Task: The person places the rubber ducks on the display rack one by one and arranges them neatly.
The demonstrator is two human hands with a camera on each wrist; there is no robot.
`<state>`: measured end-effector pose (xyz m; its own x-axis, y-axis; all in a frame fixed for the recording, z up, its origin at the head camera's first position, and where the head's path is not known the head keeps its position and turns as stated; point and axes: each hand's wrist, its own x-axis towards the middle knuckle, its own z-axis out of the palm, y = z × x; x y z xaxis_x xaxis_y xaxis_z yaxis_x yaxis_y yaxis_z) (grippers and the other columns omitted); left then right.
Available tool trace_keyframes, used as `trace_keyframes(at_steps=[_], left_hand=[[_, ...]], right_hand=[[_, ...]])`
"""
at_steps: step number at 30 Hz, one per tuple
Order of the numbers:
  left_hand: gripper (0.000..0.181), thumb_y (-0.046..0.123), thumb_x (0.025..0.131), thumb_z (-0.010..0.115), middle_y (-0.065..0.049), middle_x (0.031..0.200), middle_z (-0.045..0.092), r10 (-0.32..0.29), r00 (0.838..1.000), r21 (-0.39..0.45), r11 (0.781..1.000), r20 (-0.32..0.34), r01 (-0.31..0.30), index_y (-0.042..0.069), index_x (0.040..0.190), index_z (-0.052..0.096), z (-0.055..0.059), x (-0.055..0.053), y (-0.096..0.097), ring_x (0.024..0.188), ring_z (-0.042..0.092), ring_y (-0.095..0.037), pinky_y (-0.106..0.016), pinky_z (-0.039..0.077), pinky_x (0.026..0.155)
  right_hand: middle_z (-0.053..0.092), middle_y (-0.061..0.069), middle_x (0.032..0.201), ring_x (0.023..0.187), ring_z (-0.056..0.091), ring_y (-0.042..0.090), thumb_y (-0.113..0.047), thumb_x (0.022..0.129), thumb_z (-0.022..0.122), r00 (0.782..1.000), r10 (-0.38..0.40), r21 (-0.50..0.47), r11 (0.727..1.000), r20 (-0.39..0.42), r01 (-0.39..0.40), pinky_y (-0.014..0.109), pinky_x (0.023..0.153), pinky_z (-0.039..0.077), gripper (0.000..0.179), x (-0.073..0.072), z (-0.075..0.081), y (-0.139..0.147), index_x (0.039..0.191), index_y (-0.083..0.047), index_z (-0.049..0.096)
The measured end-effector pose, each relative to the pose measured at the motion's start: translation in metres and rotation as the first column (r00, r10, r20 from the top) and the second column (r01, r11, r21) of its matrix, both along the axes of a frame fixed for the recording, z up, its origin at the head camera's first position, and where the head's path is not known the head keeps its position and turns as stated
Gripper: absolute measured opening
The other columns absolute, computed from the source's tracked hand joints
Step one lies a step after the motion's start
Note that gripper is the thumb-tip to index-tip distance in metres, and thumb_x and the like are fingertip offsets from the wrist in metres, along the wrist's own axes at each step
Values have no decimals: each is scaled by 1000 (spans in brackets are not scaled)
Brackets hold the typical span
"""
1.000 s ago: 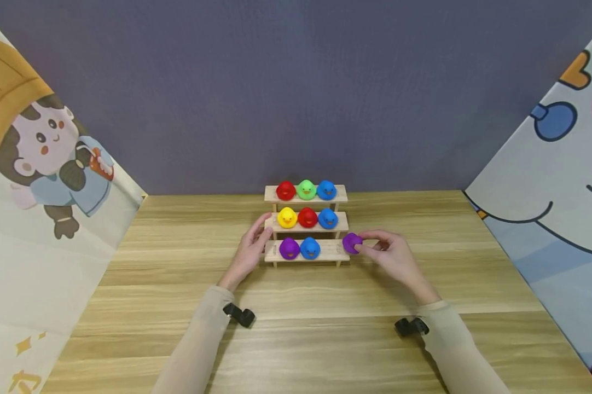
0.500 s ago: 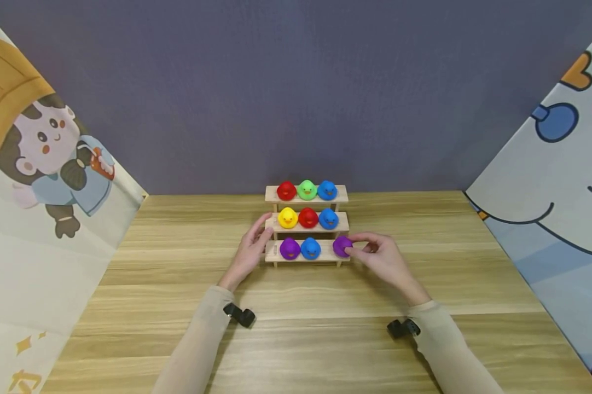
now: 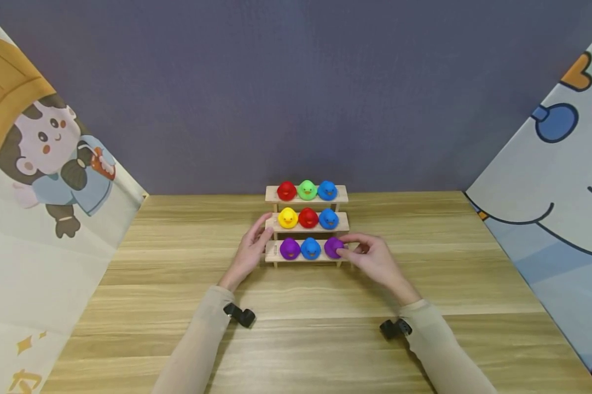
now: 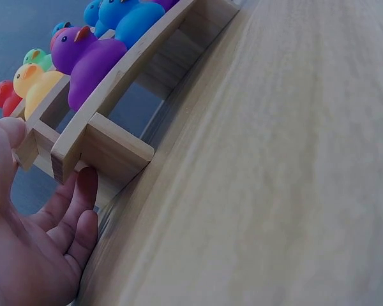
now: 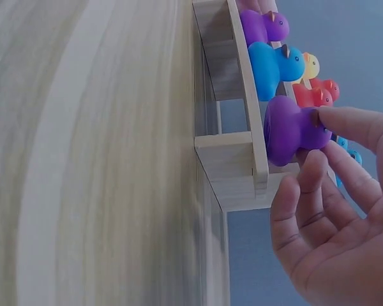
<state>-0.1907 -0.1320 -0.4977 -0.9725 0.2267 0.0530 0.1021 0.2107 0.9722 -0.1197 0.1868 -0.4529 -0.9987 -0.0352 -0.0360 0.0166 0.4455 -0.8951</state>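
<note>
A three-tier wooden display rack point(image 3: 275, 253) holds small rubber ducks in rows. My right hand point(image 3: 375, 261) pinches a purple duck point(image 5: 284, 131) by its head between thumb and fingers, at the right end of the bottom tier. The duck's base is right at the board, beside a blue duck point(image 3: 310, 249). Another purple duck point(image 4: 92, 60) sits at the left of that row. My left hand point(image 3: 249, 251) holds the left end of the rack, thumb at the middle tier's end and fingers bent by the side support.
The middle tier carries a yellow duck point(image 3: 288, 218), a red duck point(image 3: 308, 218) and a blue duck point(image 3: 328, 219). On the top tier are a red duck point(image 3: 286, 191), a green duck point(image 3: 307, 190) and a blue duck point(image 3: 328, 190). A dark wall point(image 3: 296, 98) rises behind the wooden table point(image 3: 296, 339).
My right hand has moved left with the purple duck, from beyond the bottom tier's right end to beside the blue duck. My left hand has stayed at the rack.
</note>
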Motion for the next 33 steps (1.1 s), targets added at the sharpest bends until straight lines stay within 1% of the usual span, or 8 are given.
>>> trace_keyframes(at_steps=[4, 9, 12, 14, 18, 25, 28, 33], left_hand=[[52, 36, 115, 50, -23, 134, 63, 0, 1000, 2, 1000, -7, 0, 24, 165, 42, 0, 0, 0, 118, 59, -33, -34, 47, 92], [53, 36, 115, 50, -21, 148, 59, -11, 1000, 7, 1000, -4, 11, 23, 165, 42, -1, -1, 0, 135, 55, -34, -44, 46, 107], [52, 35, 114, 51, -20, 153, 56, -18, 1000, 19, 1000, -3, 18, 24, 164, 42, -2, -1, 0, 140, 52, -36, -52, 43, 113], [51, 34, 114, 51, -20, 153, 56, -14, 1000, 23, 1000, -5, 14, 24, 164, 43, -2, -1, 0, 140, 53, -36, -52, 43, 114], [51, 33, 114, 52, -22, 142, 61, -1, 1000, 24, 1000, -11, 1, 24, 164, 44, -2, -2, 0, 129, 57, -35, -43, 46, 106], [52, 34, 114, 51, -21, 138, 62, -2, 1000, 8, 1000, -12, 2, 22, 165, 42, -3, -1, 0, 123, 59, -31, -37, 47, 100], [52, 34, 115, 50, -23, 128, 63, 1, 1000, 8, 1000, -15, -1, 21, 165, 42, -2, -1, 1, 112, 59, -30, -33, 48, 91], [53, 35, 114, 51, -22, 136, 63, 4, 1000, 2, 1000, -18, -4, 23, 165, 42, -1, 0, 0, 119, 59, -32, -35, 48, 96]], right_hand=[[77, 15, 87, 72, 70, 36, -23, 91, 86, 1000, 4, 4, 1000, -12, -4, 25, 55, 47, 35, -1, -2, -3, 123, -10, 78], [76, 14, 89, 71, 68, 28, -22, 91, 86, 1000, 1, 20, 1000, -29, 0, 25, 57, 48, 33, -1, -4, -5, 121, -11, 79], [75, 12, 85, 68, 64, 20, -22, 90, 87, 999, -5, 24, 1000, -35, 6, 25, 56, 46, 33, -1, -5, -7, 120, -11, 79], [75, 11, 85, 67, 63, 18, -22, 90, 87, 999, -5, 21, 1000, -35, 5, 25, 56, 46, 33, -1, -5, -8, 121, -11, 79], [75, 11, 87, 68, 65, 21, -22, 90, 87, 999, -7, 6, 1000, -35, 7, 26, 56, 47, 34, -1, -6, -11, 122, -11, 79], [77, 11, 85, 73, 69, 35, -21, 90, 86, 999, -10, 0, 1000, -34, 10, 26, 55, 47, 35, 0, -6, -12, 122, -10, 78], [77, 12, 88, 74, 70, 36, -20, 90, 86, 1000, -11, -6, 1000, -28, 10, 26, 56, 47, 35, 0, -6, -12, 122, -9, 78], [77, 12, 89, 73, 70, 36, -19, 91, 86, 999, -11, -12, 1000, -30, 11, 26, 55, 47, 35, 1, -6, -12, 123, -9, 78]])
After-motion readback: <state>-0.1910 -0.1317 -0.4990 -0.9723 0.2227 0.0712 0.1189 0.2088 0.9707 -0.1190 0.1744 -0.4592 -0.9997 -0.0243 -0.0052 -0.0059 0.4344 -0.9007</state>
